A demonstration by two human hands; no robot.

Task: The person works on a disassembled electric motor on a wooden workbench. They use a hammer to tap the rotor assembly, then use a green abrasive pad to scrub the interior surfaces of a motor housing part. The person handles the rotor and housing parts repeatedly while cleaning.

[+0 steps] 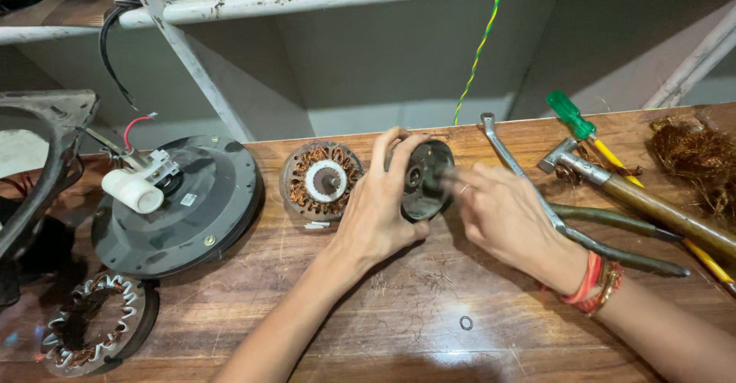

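A scratched wooden surface (383, 314) sits under a grey metal shelf (307, 0). At its middle, the left hand (376, 214) keeps a closed grip on a dark round metal cap (425, 180); the right hand (498, 214) pinches its centre (blurred). Left of the cap lies a copper-wound coil (322, 181); right, a hammer (636, 199).

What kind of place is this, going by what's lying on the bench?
Probably a small motor or fan repair workshop. A copper-wound stator sits on the wooden workbench, a hammer and a green-handled screwdriver lie to the right, and loose copper wire is heaped at the edge.
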